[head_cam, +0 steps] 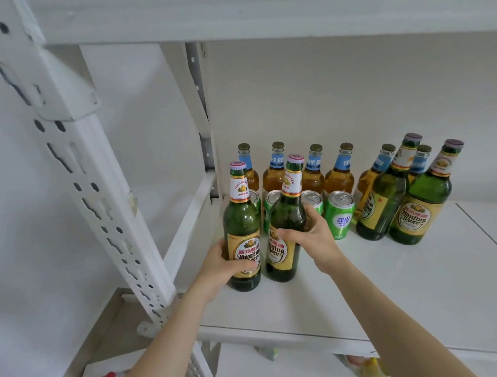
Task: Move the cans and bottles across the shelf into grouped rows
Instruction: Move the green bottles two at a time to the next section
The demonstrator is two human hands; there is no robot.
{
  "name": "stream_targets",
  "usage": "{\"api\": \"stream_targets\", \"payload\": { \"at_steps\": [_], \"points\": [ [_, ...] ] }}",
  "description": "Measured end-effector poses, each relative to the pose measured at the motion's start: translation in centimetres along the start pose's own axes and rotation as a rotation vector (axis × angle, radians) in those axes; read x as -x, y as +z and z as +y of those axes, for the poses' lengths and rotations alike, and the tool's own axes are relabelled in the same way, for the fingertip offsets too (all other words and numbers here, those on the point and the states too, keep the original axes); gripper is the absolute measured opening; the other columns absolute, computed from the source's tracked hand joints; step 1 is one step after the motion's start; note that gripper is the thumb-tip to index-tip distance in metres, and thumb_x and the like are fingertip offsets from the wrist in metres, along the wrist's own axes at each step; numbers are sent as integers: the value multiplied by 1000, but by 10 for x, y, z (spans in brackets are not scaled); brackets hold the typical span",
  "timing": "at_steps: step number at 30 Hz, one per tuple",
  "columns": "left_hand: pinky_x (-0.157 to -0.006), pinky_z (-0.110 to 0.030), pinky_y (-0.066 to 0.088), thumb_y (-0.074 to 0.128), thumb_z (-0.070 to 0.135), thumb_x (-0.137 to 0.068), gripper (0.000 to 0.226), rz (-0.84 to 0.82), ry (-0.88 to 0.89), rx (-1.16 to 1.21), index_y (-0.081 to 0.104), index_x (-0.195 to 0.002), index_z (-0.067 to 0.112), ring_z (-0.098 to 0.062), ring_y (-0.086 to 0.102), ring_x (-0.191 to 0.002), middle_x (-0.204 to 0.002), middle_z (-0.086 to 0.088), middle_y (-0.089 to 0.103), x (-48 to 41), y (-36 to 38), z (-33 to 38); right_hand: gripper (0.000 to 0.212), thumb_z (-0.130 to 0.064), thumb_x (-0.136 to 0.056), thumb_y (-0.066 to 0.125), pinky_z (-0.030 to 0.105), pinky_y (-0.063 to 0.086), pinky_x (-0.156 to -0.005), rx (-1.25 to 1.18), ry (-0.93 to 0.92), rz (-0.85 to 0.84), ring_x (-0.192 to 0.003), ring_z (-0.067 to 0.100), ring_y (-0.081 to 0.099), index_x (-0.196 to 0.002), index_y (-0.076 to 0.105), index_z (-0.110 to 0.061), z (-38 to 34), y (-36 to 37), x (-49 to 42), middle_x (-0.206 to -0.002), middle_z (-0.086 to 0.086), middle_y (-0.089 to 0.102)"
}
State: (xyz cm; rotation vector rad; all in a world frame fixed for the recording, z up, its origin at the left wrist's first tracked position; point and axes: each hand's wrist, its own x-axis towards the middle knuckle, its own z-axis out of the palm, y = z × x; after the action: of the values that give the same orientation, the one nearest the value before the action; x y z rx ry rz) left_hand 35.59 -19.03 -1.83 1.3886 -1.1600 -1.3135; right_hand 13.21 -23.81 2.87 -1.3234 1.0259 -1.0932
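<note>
Head view: two green bottles at the shelf's front-left, one in each hand.
Left bottle [242,237] and right bottle [286,223] stand upright on the shelf [361,283], long axis vertical, caps up. Left hand [220,269] wraps the label and right hand [310,240] the body, each grip holding glass. Risk: the right hand crowds the cans [340,212] behind, so a shove could topple them. The bottles could also clink.

You have glossy green glass bottles [241,217] with smooth printed labels [244,246]. Your cans [341,215] show shiny metal tops [341,198]. The shelf [361,283] is smooth, matt white; its post [106,195] painted metal.
</note>
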Motion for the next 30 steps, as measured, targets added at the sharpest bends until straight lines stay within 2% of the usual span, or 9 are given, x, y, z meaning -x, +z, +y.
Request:
{"api": "stream_targets", "payload": {
  "at_steps": [3, 8, 10, 14, 16, 22, 27, 30],
  "points": [
    [-70, -21, 54, 91, 19, -61, 59, 3, -38, 30, 60, -109, 36, -5, 71, -90, -99, 16, 75, 15, 1, -1, 52, -16, -65, 89, 24, 58, -62, -56, 79, 111, -86, 13, 74, -108, 62, -30, -4, 3, 13, -96, -9, 76],
    [-69, -22, 55, 91, 19, -61, 58, -18, -85, 75, 61, -108, 33, -9, 73, -88, -96, 14, 76, 45, 3, -4, 43, -23, -73, 84, 35, 58, -65, -163, 194, 241, -75, 15, 75, -111, 64, -24, -8, -1, 43, -87, -4, 77],
    [-68, -23, 55, 91, 18, -62, 57, -30, -102, 91, 61, -109, 31, -8, 73, -86, -95, 13, 76, 61, 4, -6, 38, -23, -75, 82, 35, 58, -63, -188, 216, 262, -72, 15, 75, -109, 64, -23, -14, -4, 60, -84, -2, 77],
    [-79, -34, 58, 92, 31, -46, 77, -96, -121, 112, 62, -116, 24, -18, 73, -95, -103, 2, 77, 96, 7, -8, 31, -22, -79, 79, 30, 56, -53, -200, 218, 267, -63, 14, 73, -106, 65, -21, -29, -10, 98, -75, -3, 76],
    [-76, -33, 58, 92, 32, -43, 80, -106, -114, 125, 63, -116, 21, -19, 74, -94, -103, -1, 77, 114, 9, -8, 29, -22, -80, 77, 28, 55, -50, -191, 217, 268, -60, 13, 72, -106, 65, -20, -33, -10, 120, -72, -2, 75],
    [-73, -31, 58, 89, 33, -43, 77, -144, -99, 161, 65, -114, 18, -20, 74, -93, -101, -4, 77, 163, 22, -9, 32, -25, -80, 77, 41, 59, -71, -118, 233, 285, -76, 26, 73, -108, 67, -17, -36, -6, 190, -87, 8, 76],
    [-79, -37, 58, 89, 33, -45, 77, -172, -96, 168, 65, -116, 18, -23, 73, -96, -103, -6, 77, 193, 44, -5, 31, -23, -79, 78, 34, 59, -57, -161, 237, 288, -73, 26, 75, -107, 66, -16, -33, -14, 236, -86, 9, 77],
    [-78, -36, 58, 89, 34, -45, 76, -188, -100, 160, 65, -115, 18, -23, 73, -96, -103, -5, 77, 205, 62, 0, 37, -23, -79, 78, 42, 61, -67, -171, 250, 310, -79, 31, 75, -112, 65, -14, -31, -27, 253, -91, 12, 77]
  ]
}}
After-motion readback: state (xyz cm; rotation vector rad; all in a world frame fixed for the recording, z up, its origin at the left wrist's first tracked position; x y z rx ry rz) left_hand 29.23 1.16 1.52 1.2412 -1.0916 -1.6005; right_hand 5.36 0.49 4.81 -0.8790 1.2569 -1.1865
